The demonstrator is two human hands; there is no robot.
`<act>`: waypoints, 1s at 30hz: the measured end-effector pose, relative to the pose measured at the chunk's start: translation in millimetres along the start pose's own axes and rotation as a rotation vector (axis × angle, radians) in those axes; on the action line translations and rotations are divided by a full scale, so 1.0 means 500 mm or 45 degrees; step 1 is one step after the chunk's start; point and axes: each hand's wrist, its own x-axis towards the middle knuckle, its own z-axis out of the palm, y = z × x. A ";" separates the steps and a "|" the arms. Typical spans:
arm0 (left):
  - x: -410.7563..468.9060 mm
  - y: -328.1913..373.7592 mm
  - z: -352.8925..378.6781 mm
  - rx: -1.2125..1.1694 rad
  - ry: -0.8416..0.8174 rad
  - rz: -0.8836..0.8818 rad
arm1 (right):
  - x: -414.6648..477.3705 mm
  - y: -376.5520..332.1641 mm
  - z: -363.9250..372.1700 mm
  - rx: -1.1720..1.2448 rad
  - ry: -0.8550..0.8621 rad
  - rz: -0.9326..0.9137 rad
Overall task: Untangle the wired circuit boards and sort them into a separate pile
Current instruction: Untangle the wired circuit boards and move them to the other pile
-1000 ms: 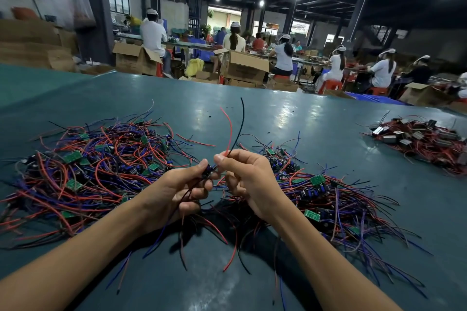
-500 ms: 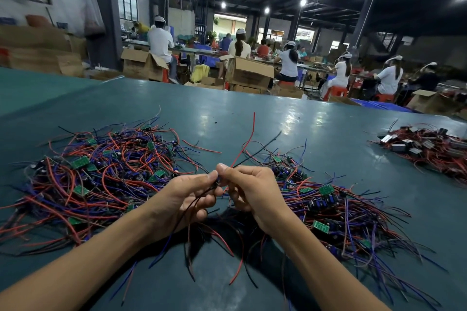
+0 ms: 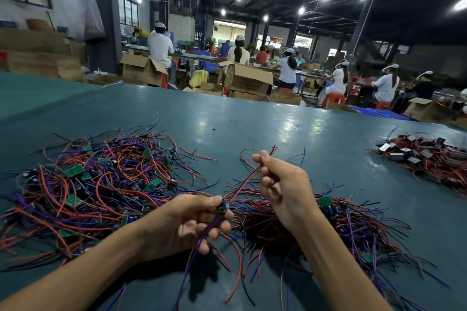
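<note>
My left hand (image 3: 188, 222) pinches one small wired circuit board (image 3: 223, 207) between thumb and fingers, its purple and red wires hanging below. My right hand (image 3: 280, 184) is raised further out and pinches that board's red and black wire pair (image 3: 246, 180), stretched taut between the two hands. A large tangled pile of green boards with red, purple and black wires (image 3: 101, 184) lies to the left. A second pile (image 3: 341, 222) lies under and to the right of my right forearm.
The teal table (image 3: 252, 121) stretches ahead. A third heap of red-wired black and silver parts (image 3: 429, 156) sits at the far right. Beyond the table's far edge stand cardboard boxes (image 3: 249, 81), and several seated workers face away.
My hands were together at the board; now my right hand has slid out along the red and black wires, away from my left hand, straightening them. The camera has tilted up slightly.
</note>
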 end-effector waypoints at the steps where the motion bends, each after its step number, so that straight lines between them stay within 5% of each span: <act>1: 0.001 -0.001 -0.001 -0.021 0.000 -0.008 | -0.003 0.004 0.004 0.026 -0.006 -0.016; 7: 0.020 0.009 -0.006 -0.254 0.387 0.367 | -0.030 0.034 0.051 -0.200 -0.046 -0.123; 11: 0.013 0.023 -0.020 -0.243 0.527 0.630 | -0.059 0.072 0.091 -0.436 -0.324 -0.141; 18: 0.003 0.028 -0.009 -0.145 0.533 0.519 | -0.081 0.108 0.121 -0.705 -0.368 -0.300; 24: 0.005 0.044 -0.033 -0.106 0.540 0.502 | -0.085 0.093 0.126 -0.413 -0.413 -0.142; 30: -0.003 0.081 -0.071 -0.190 0.810 0.658 | -0.103 0.101 0.125 -0.713 -0.615 -0.321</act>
